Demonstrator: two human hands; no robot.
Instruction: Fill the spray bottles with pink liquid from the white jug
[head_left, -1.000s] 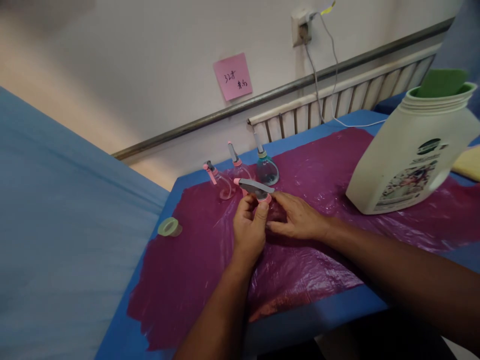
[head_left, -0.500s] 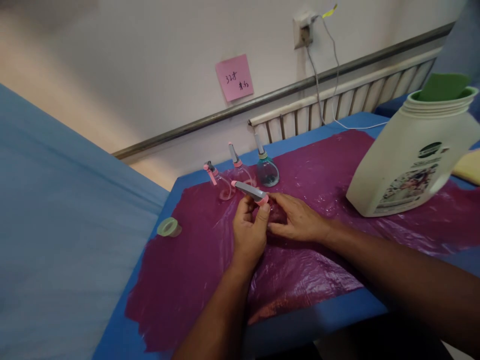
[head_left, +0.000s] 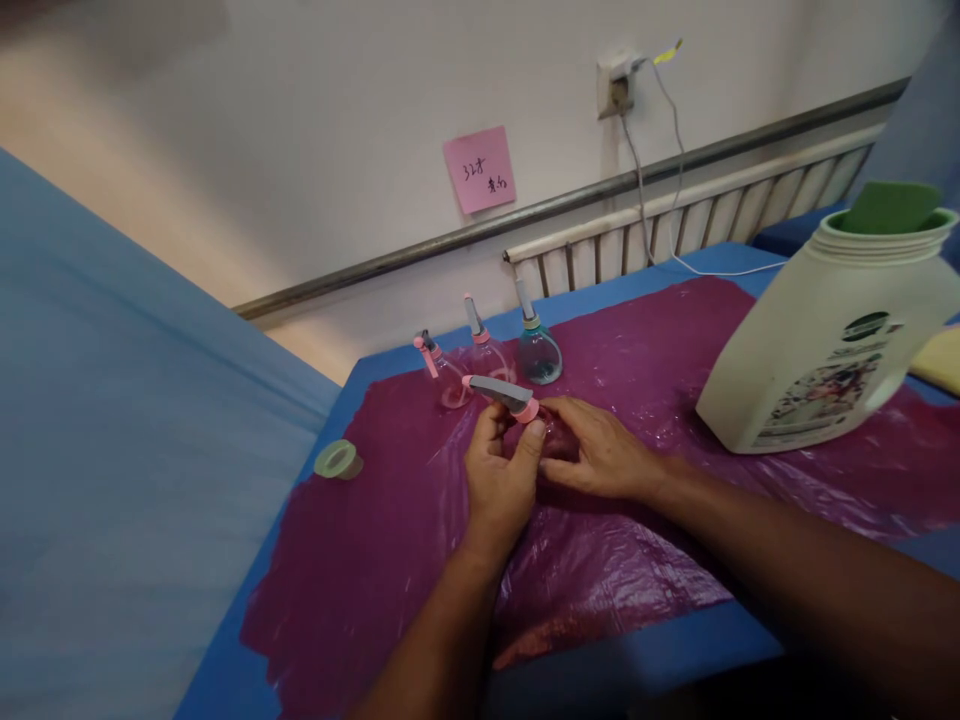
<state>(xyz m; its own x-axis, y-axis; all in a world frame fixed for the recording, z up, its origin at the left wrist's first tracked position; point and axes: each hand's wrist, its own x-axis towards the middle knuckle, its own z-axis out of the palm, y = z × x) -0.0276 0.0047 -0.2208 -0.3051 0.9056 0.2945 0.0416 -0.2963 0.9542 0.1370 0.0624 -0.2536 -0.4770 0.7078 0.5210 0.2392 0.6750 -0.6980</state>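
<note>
Between my hands, over the purple plastic sheet (head_left: 375, 560), is a small clear spray bottle (head_left: 556, 436) with a grey and pink spray head. My left hand (head_left: 504, 475) is closed on it, thumb just below the pink collar. Wrapped round the bottle's other side is my right hand (head_left: 604, 450); the fingers partly hide its body. Just beyond stand a clear spray bottle with a pink head (head_left: 448, 385), another clear one with a grey and pink head (head_left: 487, 352), and a teal one (head_left: 540, 355) with some liquid inside.
At right stands a large cream jug (head_left: 810, 350) with a green piece (head_left: 896, 208) in its mouth. A small greenish cup (head_left: 337, 460) lies near the left edge. Behind are a white rail (head_left: 600, 228) and a cable (head_left: 637, 180) from the wall socket (head_left: 615, 88). A blue curtain (head_left: 135, 450) hangs left.
The view has tilted slightly, so everything sits a little lower in the picture. The held bottle's spray head has turned slightly; both hands keep their hold on the bottle.
</note>
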